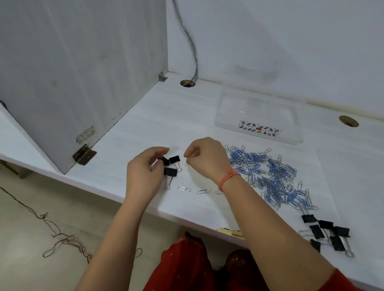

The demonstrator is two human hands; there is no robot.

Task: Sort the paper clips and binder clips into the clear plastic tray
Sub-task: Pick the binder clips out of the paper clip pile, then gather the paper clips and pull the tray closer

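Observation:
A clear plastic tray (257, 131) with a leaf-pattern sticker stands at the back of the white desk, nothing visible in it. A pile of blue and silver paper clips (272, 174) lies in front of it. Three black binder clips (170, 171) sit by my left hand (144, 167), whose curled fingers close on one of them. My right hand (206, 156) hovers just right of these clips with fingertips pinched; I see nothing in it. Two loose silver paper clips (184, 188) lie near the front edge. Several more binder clips (329, 232) lie at the front right.
A grey divider panel (79, 72) walls off the desk's left side. A cable (189, 37) drops into a hole (187, 83) at the back left; a second hole (348, 121) is at the back right. Loose thread (55, 234) lies on the floor below.

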